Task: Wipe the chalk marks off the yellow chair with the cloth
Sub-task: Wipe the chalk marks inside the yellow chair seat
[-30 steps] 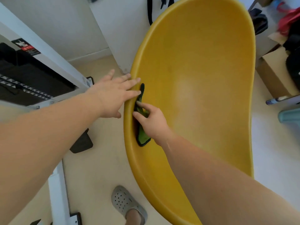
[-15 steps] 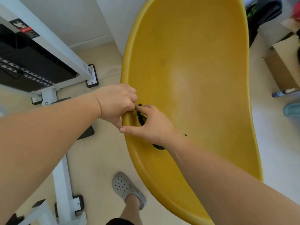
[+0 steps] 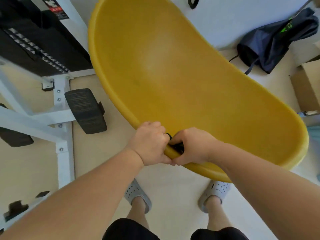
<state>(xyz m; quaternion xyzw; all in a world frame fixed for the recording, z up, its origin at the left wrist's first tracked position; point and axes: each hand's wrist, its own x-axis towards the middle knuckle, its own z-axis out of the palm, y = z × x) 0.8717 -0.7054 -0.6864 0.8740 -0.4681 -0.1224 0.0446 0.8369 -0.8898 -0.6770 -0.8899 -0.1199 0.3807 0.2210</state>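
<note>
The yellow chair [image 3: 181,80] is a smooth plastic shell filling the middle of the view, its near rim just in front of my feet. I see no chalk marks on its inner surface. My left hand [image 3: 150,144] grips the near rim with curled fingers. My right hand [image 3: 192,147] sits right beside it, fingers curled round the dark cloth [image 3: 176,146] and pressing it against the rim. Only a small black bit of the cloth shows between the two hands; the rest is hidden under my right hand.
A white metal frame [image 3: 62,122] with black foot pads [image 3: 85,110] stands on the floor to the left. A dark bag [image 3: 277,40] lies at the back right, a cardboard box [image 3: 306,87] beside it. My two feet in grey clogs [image 3: 138,196] stand below the chair.
My left hand went from flat fingers on the chair's edge to a grip on the rim. Both hands and the cloth slid along the rim toward me; the view tilted down to my feet.
</note>
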